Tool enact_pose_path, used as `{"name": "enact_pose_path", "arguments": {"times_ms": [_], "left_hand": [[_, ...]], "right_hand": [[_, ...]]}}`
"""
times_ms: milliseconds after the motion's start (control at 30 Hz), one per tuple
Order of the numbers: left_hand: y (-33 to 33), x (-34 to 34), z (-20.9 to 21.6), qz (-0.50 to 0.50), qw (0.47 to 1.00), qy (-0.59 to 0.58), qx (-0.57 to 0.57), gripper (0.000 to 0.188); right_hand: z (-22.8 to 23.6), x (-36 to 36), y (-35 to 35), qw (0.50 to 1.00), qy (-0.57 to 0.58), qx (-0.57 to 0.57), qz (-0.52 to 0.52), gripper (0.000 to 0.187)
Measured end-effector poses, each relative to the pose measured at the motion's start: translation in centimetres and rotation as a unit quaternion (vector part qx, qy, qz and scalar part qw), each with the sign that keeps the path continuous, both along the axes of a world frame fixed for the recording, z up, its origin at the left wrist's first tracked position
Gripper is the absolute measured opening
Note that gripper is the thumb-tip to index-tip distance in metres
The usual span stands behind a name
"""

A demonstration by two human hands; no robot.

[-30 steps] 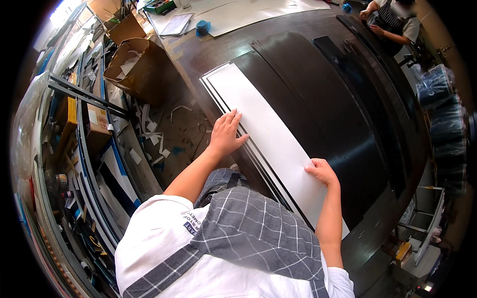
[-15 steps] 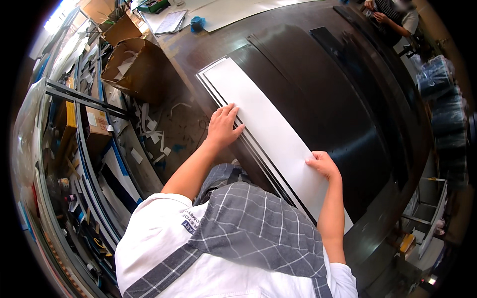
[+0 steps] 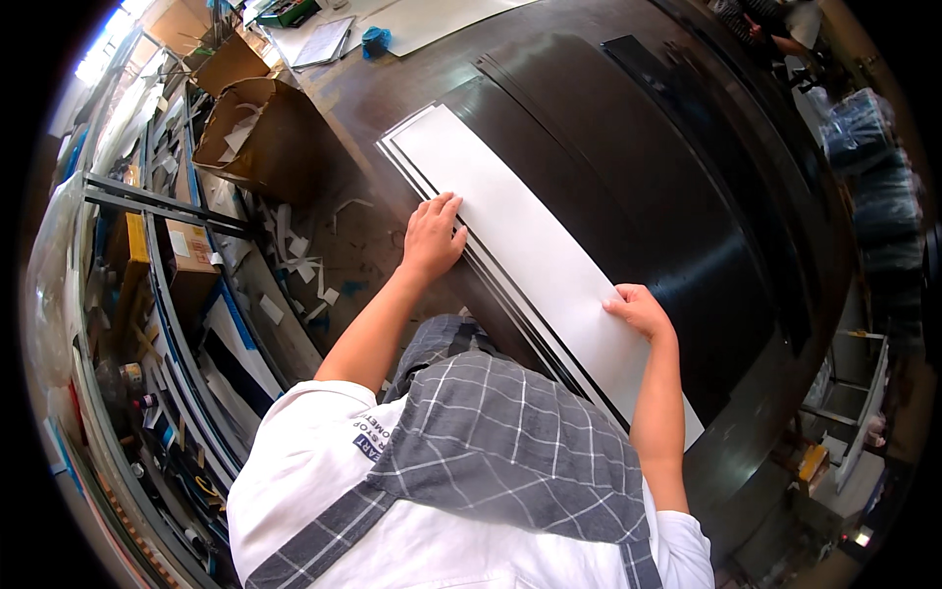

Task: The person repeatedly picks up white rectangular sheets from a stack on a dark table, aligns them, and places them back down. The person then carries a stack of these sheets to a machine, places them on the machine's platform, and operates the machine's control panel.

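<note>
A long white strip (image 3: 520, 221) lies slantwise on the dark table, over further white and black-edged strips (image 3: 505, 299) that show along its left side. My left hand (image 3: 432, 238) rests at the strip's left edge, fingers stretched out and thumb apart, touching the edges of the pile. On the opposite long edge, my right hand (image 3: 640, 312) has the white strip pinched, with its thumb on top. The undersides of the right fingers are hidden.
Long black strips (image 3: 706, 177) lie on the dark table (image 3: 383, 88)'s far side. To the left stand a cardboard box (image 3: 260, 147) with scraps and a crowded rack (image 3: 177, 324). A blue wad (image 3: 375, 41) sits beside papers. A co-worker (image 3: 765, 22) is at the far right.
The whole view has shifted slightly, and both hands keep their places on the white strip's edges. At the far right, the co-worker sits higher in the picture and is partly cut off.
</note>
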State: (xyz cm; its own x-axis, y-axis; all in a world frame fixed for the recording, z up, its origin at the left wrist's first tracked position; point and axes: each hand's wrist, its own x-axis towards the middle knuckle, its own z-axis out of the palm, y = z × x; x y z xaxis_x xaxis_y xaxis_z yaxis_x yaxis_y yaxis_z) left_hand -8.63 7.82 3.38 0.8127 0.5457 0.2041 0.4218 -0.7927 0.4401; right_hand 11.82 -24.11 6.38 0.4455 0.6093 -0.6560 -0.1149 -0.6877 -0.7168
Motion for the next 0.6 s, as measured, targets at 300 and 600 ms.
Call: {"name": "enact_pose_path", "arguments": {"times_ms": [300,600], "left_hand": [[-0.01,0.06,0.42,0.002,1.0,0.013,-0.011,0.048],[-0.04,0.19,0.89,0.0,1.0,0.016,0.0,0.046]], "right_hand": [[-0.39,0.0,-0.15,1.0,0.015,0.005,-0.006,0.016],[-0.19,-0.2,-0.09,1.0,-0.003,-0.005,-0.006,0.015]]}}
